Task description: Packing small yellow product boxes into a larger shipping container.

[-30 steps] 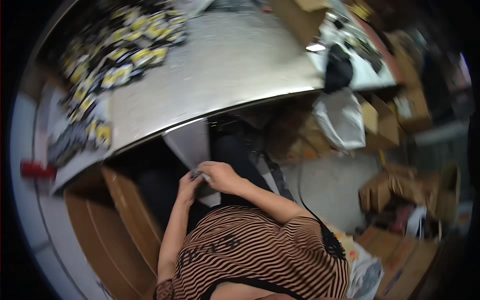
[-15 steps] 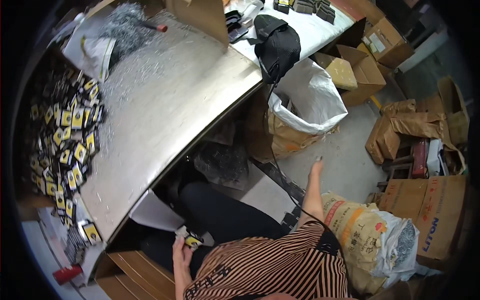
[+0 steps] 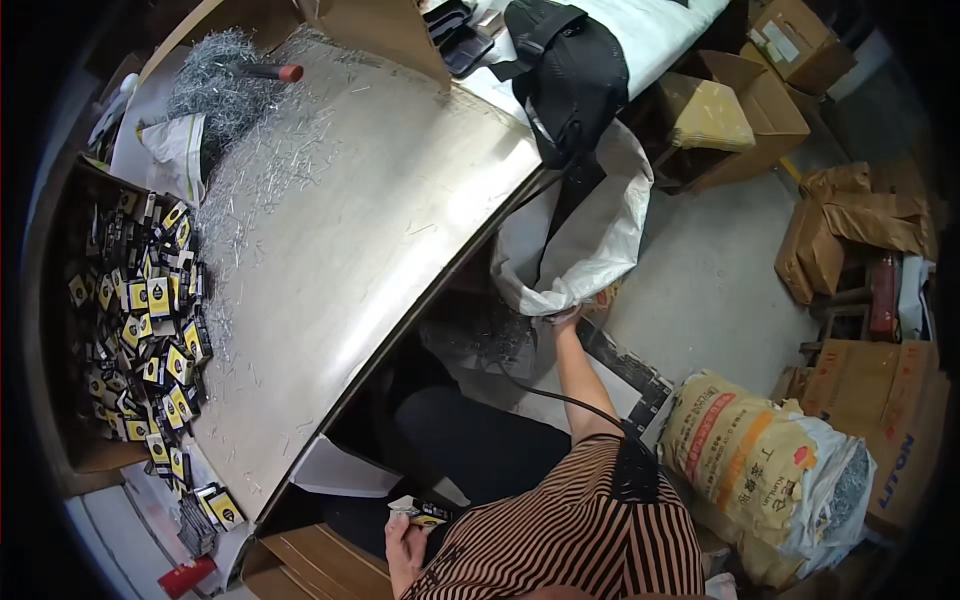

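Observation:
My right arm stretches forward, and my right hand grips the near rim of a large white-lined sack; its fingertips are partly hidden there. The sack's mouth gapes beside the table edge, and a black bag hangs over its far side. Down by my lap, my left hand is closed on a few small black-and-yellow boxes with a pale end. Many similar small boxes lie heaped in a carton at the table's left end.
Loose thin metal pins pile up at the back of the metal-topped table, some scattered over it. A red-ended tool lies on the pile. On the right stand a full paper sack and cartons. A cord crosses toward me.
My right hand has gone from open space above the floor to the sack's rim. The sack has shifted left and nearer to me. My left hand still holds the small boxes.

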### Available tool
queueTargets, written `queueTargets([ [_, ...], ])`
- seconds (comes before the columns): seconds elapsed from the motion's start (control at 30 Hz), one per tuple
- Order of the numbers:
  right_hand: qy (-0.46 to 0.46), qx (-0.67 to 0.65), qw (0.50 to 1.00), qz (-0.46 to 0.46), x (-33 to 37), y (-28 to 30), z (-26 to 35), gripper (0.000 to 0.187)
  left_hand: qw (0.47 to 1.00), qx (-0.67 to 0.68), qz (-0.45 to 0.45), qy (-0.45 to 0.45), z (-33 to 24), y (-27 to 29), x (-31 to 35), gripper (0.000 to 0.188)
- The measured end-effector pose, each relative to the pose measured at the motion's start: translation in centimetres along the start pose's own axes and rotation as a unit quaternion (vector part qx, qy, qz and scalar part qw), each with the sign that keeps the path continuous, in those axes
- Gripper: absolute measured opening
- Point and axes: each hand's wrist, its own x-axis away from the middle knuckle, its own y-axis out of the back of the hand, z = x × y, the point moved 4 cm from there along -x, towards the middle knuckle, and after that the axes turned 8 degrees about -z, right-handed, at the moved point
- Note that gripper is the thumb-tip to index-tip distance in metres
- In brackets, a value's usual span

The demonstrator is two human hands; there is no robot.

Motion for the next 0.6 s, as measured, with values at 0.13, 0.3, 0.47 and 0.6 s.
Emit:
queueTargets([
  [0.13,0.26,0.463,0.846,-0.053,6.8,3.7,4.0,0.036,0.999,0.021,-0.012,-0.02,1.1,1.7,0.7,0.031],
  [0.3,0.055,0.846,0.469,0.247,14.0,8.2,3.4,0.026,0.994,0.014,0.073,-0.075,-0.4,-1.2,-0.3,0.035],
  [0.47,0.168,0.785,0.252,0.54,30.2,-6.5,5.9,0.021,0.972,-0.031,0.011,-0.232,-4.1,-0.7,1.4,0.034],
  [0.6,0.258,0.697,0.253,0.619,39.6,-14.8,10.5,0.016,0.894,-0.105,-0.066,-0.431,-7.8,-0.1,2.7,0.038],
])
